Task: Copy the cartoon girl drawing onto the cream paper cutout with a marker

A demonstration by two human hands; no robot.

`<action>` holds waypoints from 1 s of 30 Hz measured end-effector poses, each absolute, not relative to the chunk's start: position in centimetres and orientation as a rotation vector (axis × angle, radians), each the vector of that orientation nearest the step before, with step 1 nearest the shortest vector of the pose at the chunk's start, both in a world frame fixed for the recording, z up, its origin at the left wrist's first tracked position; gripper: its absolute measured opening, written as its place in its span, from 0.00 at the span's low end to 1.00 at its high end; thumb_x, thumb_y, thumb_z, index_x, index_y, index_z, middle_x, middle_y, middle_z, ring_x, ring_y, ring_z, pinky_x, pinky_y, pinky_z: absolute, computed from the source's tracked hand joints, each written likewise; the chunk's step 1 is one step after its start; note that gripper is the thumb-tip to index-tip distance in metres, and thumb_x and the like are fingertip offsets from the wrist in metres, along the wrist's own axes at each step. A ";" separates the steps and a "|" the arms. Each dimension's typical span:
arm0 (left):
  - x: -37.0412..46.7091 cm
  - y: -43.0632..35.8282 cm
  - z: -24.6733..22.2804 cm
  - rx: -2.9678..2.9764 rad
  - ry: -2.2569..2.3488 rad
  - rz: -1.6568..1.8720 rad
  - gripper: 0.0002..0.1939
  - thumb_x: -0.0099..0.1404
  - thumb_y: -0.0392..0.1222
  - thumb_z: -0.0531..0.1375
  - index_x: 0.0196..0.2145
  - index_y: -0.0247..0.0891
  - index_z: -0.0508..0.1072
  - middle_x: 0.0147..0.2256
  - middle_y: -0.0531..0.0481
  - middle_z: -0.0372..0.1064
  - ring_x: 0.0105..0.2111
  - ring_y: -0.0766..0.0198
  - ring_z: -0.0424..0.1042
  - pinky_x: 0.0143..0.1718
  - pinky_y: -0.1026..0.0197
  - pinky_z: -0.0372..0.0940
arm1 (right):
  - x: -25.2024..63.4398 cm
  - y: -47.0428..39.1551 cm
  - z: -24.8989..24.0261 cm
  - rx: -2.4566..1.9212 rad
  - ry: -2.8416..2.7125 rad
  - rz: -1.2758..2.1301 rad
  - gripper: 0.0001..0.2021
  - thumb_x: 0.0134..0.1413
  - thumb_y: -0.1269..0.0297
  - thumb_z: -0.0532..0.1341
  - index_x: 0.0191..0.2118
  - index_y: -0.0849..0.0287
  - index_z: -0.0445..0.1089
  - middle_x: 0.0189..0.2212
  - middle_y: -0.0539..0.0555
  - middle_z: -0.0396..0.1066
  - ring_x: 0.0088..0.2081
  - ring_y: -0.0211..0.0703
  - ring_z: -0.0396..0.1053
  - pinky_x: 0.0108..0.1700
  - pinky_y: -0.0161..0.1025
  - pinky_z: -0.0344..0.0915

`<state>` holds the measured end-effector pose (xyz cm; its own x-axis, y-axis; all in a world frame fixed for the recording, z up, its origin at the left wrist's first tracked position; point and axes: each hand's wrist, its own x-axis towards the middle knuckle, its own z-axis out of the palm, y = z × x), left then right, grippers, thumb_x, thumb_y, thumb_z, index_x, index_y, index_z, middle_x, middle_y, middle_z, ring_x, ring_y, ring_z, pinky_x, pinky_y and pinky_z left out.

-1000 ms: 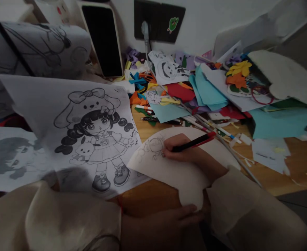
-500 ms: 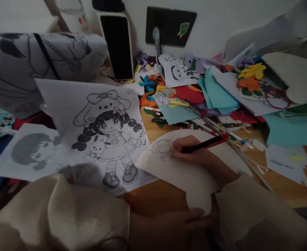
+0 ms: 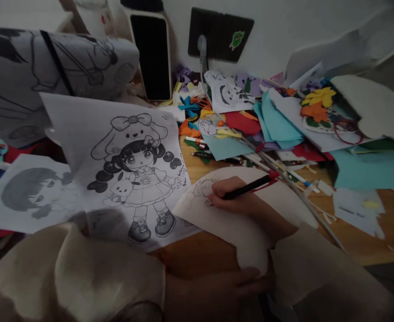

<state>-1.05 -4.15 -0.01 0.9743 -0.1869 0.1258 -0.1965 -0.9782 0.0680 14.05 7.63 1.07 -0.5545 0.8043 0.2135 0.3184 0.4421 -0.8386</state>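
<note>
From my remote seat I see the white paper cutout (image 3: 223, 226) below me. Over its left part, I have the right hand (image 3: 228, 192) gripping a black-and-red pen (image 3: 250, 187), point down by faint sketched lines. The left hand (image 3: 239, 282) touches the cutout's near tab. Left of the cutout I see a drawing of a girl (image 3: 148, 188); beyond it, coloured paper scraps (image 3: 247, 124), and to its far left a phone (image 3: 151, 58) standing upright.
</note>
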 end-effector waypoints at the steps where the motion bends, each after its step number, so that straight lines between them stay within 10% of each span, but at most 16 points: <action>1: -1.0 -4.1 0.0 3.040 -0.305 0.184 0.02 0.48 0.48 0.62 0.23 0.55 0.75 0.33 0.65 0.73 0.60 0.59 0.52 0.65 0.53 0.44 | 14.1 7.6 1.0 -0.926 -2.106 1.014 0.18 0.51 0.70 0.58 0.18 0.59 0.49 0.16 0.44 0.50 0.20 0.30 0.49 0.23 0.33 0.47; 15: -1.1 -3.7 1.0 3.289 -0.312 0.181 0.27 0.51 0.55 0.54 0.05 0.42 0.49 0.32 0.52 0.70 0.61 0.61 0.51 0.63 0.57 0.47 | 14.0 7.5 1.1 -0.868 -2.274 0.903 0.18 0.52 0.73 0.56 0.18 0.60 0.46 0.18 0.44 0.46 0.22 0.30 0.46 0.24 0.33 0.45; 22: -1.1 -3.9 0.7 3.100 -0.359 0.046 0.04 0.49 0.47 0.59 0.21 0.54 0.74 0.37 0.70 0.72 0.62 0.59 0.49 0.65 0.52 0.41 | 14.1 7.5 1.1 -0.885 -2.230 0.989 0.18 0.52 0.72 0.56 0.19 0.59 0.45 0.18 0.44 0.47 0.22 0.30 0.46 0.24 0.33 0.45; 30: -1.0 -4.2 0.1 3.076 -0.316 0.125 0.05 0.48 0.47 0.60 0.25 0.58 0.75 0.35 0.67 0.73 0.61 0.60 0.51 0.65 0.52 0.43 | 14.4 7.5 1.1 -0.909 -2.172 1.019 0.18 0.52 0.72 0.57 0.19 0.59 0.47 0.17 0.44 0.49 0.21 0.30 0.48 0.23 0.32 0.47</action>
<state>-0.96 -4.23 0.09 0.9758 -0.2013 0.0852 -0.2051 -0.9780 0.0385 14.40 7.53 1.13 -0.6078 0.7679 0.2021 0.3355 0.4790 -0.8112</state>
